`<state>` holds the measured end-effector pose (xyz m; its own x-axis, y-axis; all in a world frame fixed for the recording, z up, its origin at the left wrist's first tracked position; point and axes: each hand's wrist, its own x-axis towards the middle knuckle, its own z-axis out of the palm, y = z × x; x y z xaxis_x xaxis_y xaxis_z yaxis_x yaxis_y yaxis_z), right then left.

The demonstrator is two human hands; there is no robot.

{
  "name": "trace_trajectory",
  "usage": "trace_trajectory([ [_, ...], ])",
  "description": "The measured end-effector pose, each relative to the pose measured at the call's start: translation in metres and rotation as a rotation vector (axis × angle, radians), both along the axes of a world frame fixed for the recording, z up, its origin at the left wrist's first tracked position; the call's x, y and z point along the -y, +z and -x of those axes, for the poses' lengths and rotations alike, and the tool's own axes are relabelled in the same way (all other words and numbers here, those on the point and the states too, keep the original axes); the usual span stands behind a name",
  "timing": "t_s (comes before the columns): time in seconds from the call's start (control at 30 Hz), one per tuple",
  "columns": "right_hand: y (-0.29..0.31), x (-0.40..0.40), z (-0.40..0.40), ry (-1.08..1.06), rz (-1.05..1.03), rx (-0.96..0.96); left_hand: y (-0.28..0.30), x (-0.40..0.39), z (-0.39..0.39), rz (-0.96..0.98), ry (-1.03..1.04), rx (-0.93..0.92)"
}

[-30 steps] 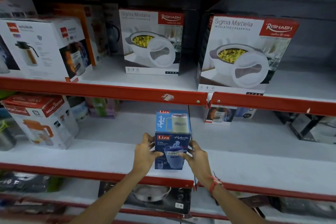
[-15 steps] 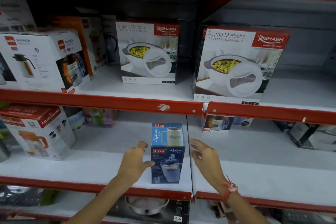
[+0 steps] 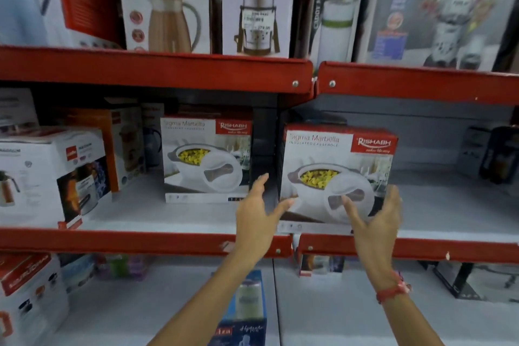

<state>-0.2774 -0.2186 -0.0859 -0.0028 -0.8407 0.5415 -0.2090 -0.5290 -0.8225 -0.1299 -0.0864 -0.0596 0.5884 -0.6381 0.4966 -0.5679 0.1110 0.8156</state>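
A white and red Sigma Marbella casserole box (image 3: 337, 166) stands at the front of the middle shelf (image 3: 146, 241), right of centre. My left hand (image 3: 257, 216) is raised in front of the box's lower left corner, fingers spread and straight. My right hand (image 3: 375, 222) is up before its lower right part, fingers spread, with a red thread on the wrist. Neither hand grips the box. A small blue Liza box (image 3: 244, 309) stands on the lower shelf between my forearms.
A second casserole box (image 3: 206, 157) stands further back to the left, beside white flask boxes (image 3: 47, 174). The top shelf (image 3: 157, 70) carries Good Day flask boxes (image 3: 165, 0) and others. Dark items (image 3: 494, 154) sit at the middle shelf's far right.
Both hands have left the blue Liza box on the lower shelf and risen to the casserole box on the middle shelf. The view has tilted upward.
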Motion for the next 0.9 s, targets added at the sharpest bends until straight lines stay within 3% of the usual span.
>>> trace_trajectory([
  [0.2,0.011,0.023,0.003,0.152,-0.208,0.106,-0.001,0.054,-0.014,-0.156,-0.075,-0.052],
  [0.33,0.010,0.024,0.005,0.134,-0.190,0.070,-0.006,0.055,-0.029,-0.117,-0.032,-0.001],
  [0.53,0.020,-0.009,-0.001,0.204,-0.119,0.057,0.000,-0.003,-0.047,0.009,0.013,0.027],
  [0.9,0.050,-0.124,0.012,0.294,0.031,0.014,0.035,-0.158,-0.036,0.066,0.053,0.040],
])
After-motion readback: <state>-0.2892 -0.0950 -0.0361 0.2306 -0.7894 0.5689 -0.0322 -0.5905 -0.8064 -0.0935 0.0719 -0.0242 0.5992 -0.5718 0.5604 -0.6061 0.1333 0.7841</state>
